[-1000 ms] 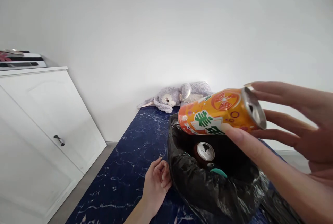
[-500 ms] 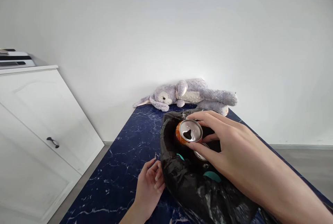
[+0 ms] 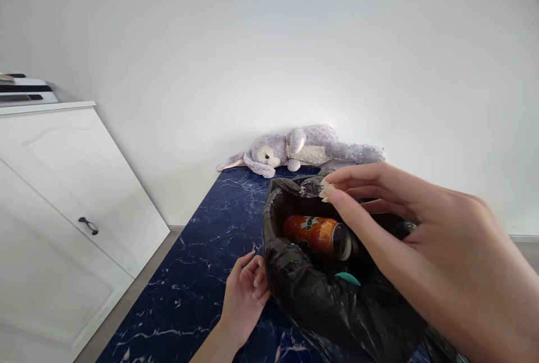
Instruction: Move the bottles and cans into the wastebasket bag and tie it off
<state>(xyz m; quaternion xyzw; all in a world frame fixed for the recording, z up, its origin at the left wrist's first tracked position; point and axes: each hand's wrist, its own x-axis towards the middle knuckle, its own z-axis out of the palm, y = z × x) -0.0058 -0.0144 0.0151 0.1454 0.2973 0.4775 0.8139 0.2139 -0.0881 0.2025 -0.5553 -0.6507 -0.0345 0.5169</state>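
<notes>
A black plastic bag (image 3: 337,307), its mouth spread wide, stands on the blue table. Inside it an orange soda can (image 3: 314,234) lies on its side, and a bit of turquoise (image 3: 347,278) shows at the near rim. Above the bag's mouth is my right hand (image 3: 404,228), thumb and fingertips drawn together near the far rim with nothing visible between them. Whether those fingertips touch the plastic I cannot tell. My left hand (image 3: 248,295) rests palm up against the bag's left side, fingers loosely curled and holding nothing.
A grey-lilac plush bunny (image 3: 298,146) lies along the table's far end by the white wall. The table top (image 3: 189,273) has a dark blue marble pattern. To the left stands a white cabinet (image 3: 54,194) with a black handle and a black-and-white item on top.
My right hand has let go of the orange can, which now lies on its side in the bag. Its fingers have closed together. The left hand has hardly moved.
</notes>
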